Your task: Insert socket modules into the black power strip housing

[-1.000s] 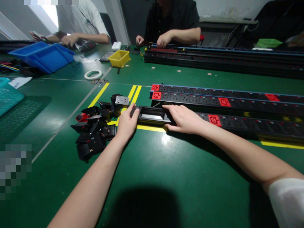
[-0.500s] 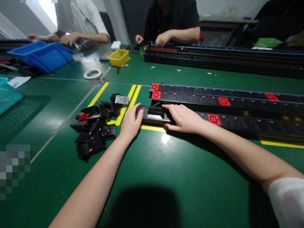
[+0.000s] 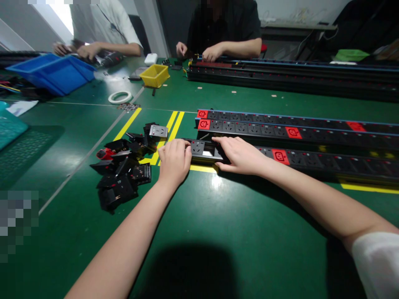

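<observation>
A long black power strip (image 3: 311,160) lies across the green table (image 3: 199,224), its left end an empty channel. My left hand (image 3: 173,160) is curled at that left end, fingertips pressing a black socket module (image 3: 197,146) in the channel. My right hand (image 3: 239,154) lies over the strip just right of the module, fingers bent and resting on the housing. A heap of loose black socket modules (image 3: 124,170) sits left of my left hand.
Two finished strips with red sockets (image 3: 280,124) lie behind mine, and more long strips (image 3: 280,77) further back. Two other people work at the far edge, near a yellow bin (image 3: 155,75), blue bins (image 3: 52,72) and a tape roll (image 3: 120,97).
My left hand slid right along the channel, pushing the black socket module toward my right hand. The open gap in the channel has shrunk. My right hand stayed put.
</observation>
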A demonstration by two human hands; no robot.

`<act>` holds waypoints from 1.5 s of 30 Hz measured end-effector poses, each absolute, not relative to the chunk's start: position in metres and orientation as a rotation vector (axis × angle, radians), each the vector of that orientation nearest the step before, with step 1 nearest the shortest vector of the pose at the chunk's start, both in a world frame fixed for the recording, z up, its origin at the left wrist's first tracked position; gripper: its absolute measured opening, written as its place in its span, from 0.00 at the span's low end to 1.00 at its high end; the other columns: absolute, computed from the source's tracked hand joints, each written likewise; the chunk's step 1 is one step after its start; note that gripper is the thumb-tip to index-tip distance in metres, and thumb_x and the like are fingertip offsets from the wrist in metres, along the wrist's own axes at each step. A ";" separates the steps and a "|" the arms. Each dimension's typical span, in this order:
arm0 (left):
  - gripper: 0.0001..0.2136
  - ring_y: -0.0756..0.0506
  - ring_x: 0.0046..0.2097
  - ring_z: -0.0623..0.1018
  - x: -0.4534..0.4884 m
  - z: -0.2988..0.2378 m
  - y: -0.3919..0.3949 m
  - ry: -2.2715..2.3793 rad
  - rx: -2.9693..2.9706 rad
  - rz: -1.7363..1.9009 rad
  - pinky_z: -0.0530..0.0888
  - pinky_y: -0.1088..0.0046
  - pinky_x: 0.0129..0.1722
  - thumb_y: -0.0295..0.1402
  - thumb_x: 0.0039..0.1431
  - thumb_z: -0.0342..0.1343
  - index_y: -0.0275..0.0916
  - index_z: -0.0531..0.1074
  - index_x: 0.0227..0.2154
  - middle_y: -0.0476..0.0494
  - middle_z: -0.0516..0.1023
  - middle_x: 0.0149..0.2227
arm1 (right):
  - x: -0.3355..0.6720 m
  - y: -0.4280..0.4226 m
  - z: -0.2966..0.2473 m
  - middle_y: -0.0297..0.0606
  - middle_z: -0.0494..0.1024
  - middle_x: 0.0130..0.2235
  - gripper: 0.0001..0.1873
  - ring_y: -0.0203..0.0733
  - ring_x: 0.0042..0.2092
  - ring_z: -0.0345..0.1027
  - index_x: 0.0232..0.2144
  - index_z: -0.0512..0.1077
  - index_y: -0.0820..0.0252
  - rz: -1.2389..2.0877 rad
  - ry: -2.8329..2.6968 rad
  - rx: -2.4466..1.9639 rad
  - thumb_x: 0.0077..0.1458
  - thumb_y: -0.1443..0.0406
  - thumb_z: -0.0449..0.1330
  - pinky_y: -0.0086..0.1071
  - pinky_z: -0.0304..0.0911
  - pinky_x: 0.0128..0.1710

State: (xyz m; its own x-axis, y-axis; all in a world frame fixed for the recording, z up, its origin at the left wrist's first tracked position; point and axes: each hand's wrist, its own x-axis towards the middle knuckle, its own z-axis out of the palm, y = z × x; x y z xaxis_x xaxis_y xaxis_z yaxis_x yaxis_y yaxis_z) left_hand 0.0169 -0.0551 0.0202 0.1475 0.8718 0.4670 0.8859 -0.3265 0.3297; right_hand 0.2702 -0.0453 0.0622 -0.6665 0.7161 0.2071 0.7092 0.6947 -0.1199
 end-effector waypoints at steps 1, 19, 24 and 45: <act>0.15 0.34 0.53 0.76 0.019 0.022 -0.057 -1.780 -2.377 -0.901 0.62 0.53 0.55 0.37 0.74 0.44 0.39 0.75 0.47 0.34 0.81 0.50 | 0.270 -0.045 0.062 0.62 0.76 0.61 0.39 0.64 0.56 0.77 0.68 0.62 0.71 0.036 -2.669 -1.136 0.62 0.54 0.63 0.56 0.70 0.57; 0.28 0.37 0.44 0.79 0.015 0.022 -0.051 -1.427 -2.665 -0.566 0.68 0.63 0.42 0.50 0.69 0.58 0.41 0.69 0.66 0.36 0.84 0.45 | 0.270 -0.045 0.061 0.64 0.76 0.61 0.39 0.65 0.57 0.76 0.68 0.62 0.73 0.039 -2.674 -1.120 0.63 0.54 0.63 0.56 0.70 0.56; 0.28 0.37 0.45 0.78 0.015 0.024 -0.052 -1.500 -2.689 -0.624 0.69 0.63 0.43 0.50 0.67 0.60 0.44 0.71 0.65 0.37 0.84 0.46 | 0.270 -0.045 0.061 0.63 0.76 0.61 0.39 0.64 0.57 0.76 0.68 0.62 0.70 0.058 -2.671 -1.131 0.64 0.53 0.62 0.56 0.70 0.56; 0.39 0.42 0.44 0.79 0.012 0.014 -0.048 -1.748 -2.594 -1.428 0.75 0.63 0.49 0.63 0.64 0.55 0.40 0.61 0.68 0.36 0.79 0.51 | 0.273 -0.049 0.061 0.58 0.60 0.74 0.42 0.61 0.74 0.55 0.74 0.52 0.65 0.006 -2.768 -0.789 0.66 0.55 0.60 0.56 0.56 0.68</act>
State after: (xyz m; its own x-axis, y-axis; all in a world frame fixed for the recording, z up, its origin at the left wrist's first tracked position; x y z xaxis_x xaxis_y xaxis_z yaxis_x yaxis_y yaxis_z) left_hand 0.0119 -0.0479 0.0136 0.1572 0.8717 0.4641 0.6284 -0.4508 0.6340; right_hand 0.2731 -0.0487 0.0613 -0.8178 0.5185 0.2496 0.5174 0.8524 -0.0752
